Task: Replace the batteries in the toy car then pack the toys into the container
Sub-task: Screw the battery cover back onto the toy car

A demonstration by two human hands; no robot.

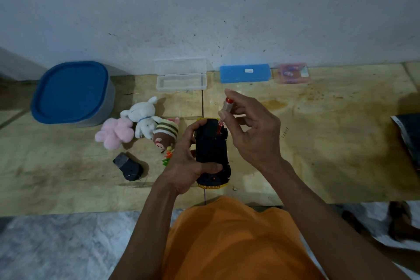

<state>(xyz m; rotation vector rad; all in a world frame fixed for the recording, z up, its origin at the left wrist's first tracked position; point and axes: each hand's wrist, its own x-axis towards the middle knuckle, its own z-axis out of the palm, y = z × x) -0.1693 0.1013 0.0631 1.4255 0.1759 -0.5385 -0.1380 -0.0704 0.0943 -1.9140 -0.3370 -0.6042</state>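
Car (211,148) upside down, above floor (318,143), gripped round its body by left hand (188,161). Right hand (252,129) pinching screwdriver (227,107), tip at car's underside. Plush toys (138,127) just left of car; lidded blue container (72,93) beyond, by wall.
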